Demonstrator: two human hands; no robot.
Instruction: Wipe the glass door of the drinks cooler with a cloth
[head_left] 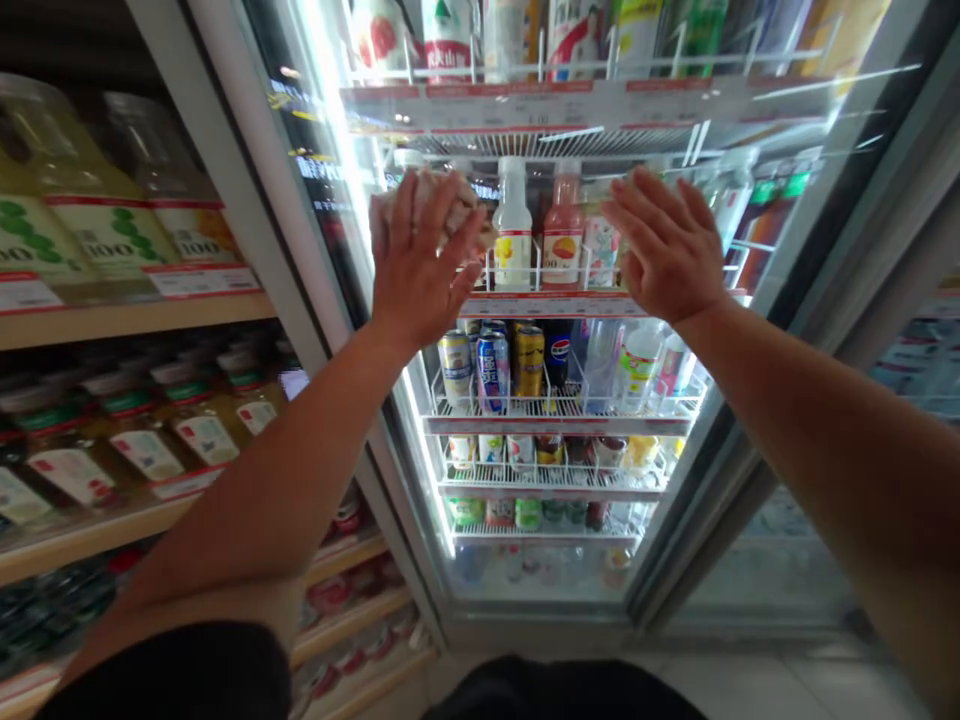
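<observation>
Here, left hand on cloth, glass door

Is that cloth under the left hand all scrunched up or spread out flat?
Scrunched up, it seems: the cloth looks creased and lumpy between the fingers of the left hand, which hides the rest.

Bright white strip light, glare streaking the glass door, dim left shelves (softly blurred)
</observation>
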